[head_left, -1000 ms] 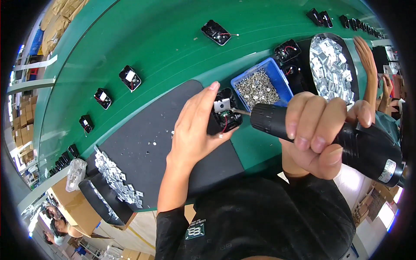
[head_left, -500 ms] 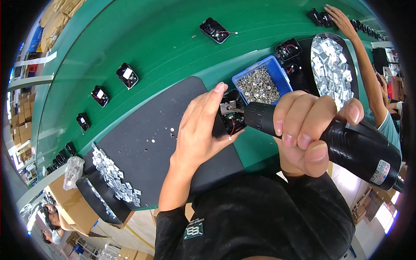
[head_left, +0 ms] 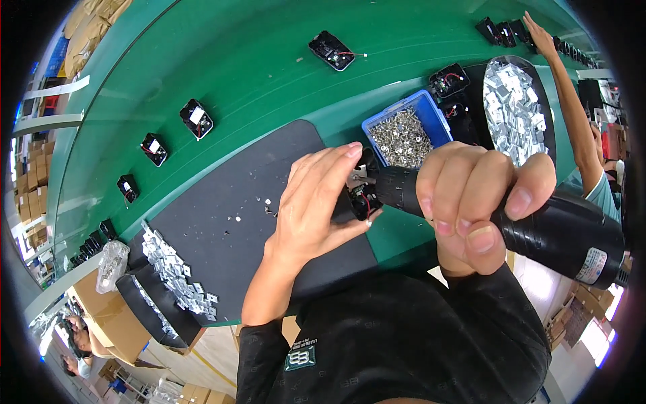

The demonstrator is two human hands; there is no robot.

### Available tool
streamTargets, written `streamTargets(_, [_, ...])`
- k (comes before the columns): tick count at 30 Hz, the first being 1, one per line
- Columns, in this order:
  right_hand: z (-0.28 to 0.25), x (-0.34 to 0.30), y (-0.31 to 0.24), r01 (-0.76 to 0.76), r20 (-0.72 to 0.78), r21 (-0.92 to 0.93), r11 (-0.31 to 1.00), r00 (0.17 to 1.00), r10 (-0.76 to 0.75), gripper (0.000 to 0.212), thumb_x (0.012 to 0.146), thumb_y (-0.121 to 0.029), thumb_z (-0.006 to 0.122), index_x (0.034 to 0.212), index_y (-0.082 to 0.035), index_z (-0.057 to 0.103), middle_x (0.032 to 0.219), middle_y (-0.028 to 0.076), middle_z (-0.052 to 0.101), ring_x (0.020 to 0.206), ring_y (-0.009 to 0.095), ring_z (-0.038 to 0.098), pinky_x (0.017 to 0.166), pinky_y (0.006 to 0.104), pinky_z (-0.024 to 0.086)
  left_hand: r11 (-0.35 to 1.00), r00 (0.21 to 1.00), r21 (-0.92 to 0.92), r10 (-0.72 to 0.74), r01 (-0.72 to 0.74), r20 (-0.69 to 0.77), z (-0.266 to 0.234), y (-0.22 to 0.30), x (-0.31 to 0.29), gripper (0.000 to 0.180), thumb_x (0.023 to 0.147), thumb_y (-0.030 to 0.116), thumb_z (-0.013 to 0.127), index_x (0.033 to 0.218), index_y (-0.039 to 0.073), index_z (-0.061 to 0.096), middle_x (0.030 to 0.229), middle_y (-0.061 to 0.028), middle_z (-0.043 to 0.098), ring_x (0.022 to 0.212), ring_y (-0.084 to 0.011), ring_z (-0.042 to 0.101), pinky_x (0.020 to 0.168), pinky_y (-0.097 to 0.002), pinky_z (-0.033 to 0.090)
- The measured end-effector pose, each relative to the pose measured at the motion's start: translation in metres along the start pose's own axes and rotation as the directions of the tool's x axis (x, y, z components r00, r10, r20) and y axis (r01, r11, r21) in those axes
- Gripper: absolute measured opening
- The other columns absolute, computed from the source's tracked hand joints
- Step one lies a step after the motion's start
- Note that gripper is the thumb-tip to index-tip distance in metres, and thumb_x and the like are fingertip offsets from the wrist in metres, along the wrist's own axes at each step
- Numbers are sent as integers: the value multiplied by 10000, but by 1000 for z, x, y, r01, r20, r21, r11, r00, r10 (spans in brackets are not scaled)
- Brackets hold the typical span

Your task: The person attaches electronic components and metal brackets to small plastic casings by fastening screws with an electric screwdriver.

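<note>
My left hand (head_left: 311,202) is closed around a small black plastic housing (head_left: 365,200), which is tilted toward the right. Inside the housing show a metal plate, a circuit board and a red wire; my fingers cover its left side. A black electric screwdriver (head_left: 558,229) lies across my right hand (head_left: 474,202), whose fingers wrap round its body. The bit reaches into the housing at the metal plate; whether a screw sits under it I cannot tell. Just beyond the screwdriver's nose stands a blue bin (head_left: 441,124) full of small screws (head_left: 402,138).
A dark mat (head_left: 229,175) carries loose screws and a pile of metal plates (head_left: 176,269). Several black housings, one of them at the top middle (head_left: 331,50), rest on the green belt (head_left: 262,74). More plates (head_left: 515,108) fill a black tray. A co-worker's arm (head_left: 572,114) reaches in at right.
The housing has tilted further and shifted slightly right in my left hand. The screwdriver has moved a little left with my right hand. The co-worker's hand has shifted right.
</note>
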State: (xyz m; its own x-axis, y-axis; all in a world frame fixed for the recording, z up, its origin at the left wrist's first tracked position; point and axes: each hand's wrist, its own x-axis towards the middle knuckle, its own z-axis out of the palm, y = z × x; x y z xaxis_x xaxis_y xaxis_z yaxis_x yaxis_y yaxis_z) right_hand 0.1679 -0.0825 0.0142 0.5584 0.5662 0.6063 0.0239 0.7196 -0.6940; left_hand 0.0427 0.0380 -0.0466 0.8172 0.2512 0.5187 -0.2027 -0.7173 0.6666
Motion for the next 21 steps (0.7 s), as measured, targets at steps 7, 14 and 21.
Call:
streamTargets(7, [4,-7,8,81,-124,28,996,989,-77,434,833,-46,589,1213,-128,397,669,10,509,547,136,498,557,281,441,955,967,280,-157,97,202,-12,-16,5,764,562,91,804,1253,17,486,1189,-140,557,1094,-319,531,931,-430,382])
streamTargets(14, [10,-8,2,117,-103,100,988,989,-107,497,857,-128,597,1300,-165,374,695,-35,466,582,93,496,576,273,431,886,969,391,-227,249,-102,-55,-133,13,701,651,101,715,1281,-10,429,1284,-213,490,1214,-380,454,1034,-407,377])
streamTargets(21, [65,-50,78,-225,-126,260,939,956,264,505,825,-11,603,1240,-82,324,660,30,481,534,154,493,539,326,459,709,936,611,-257,352,-242,-82,-99,-13,709,710,153,737,1342,84,425,1339,-215,453,1223,-355,464,1010,-396,396])
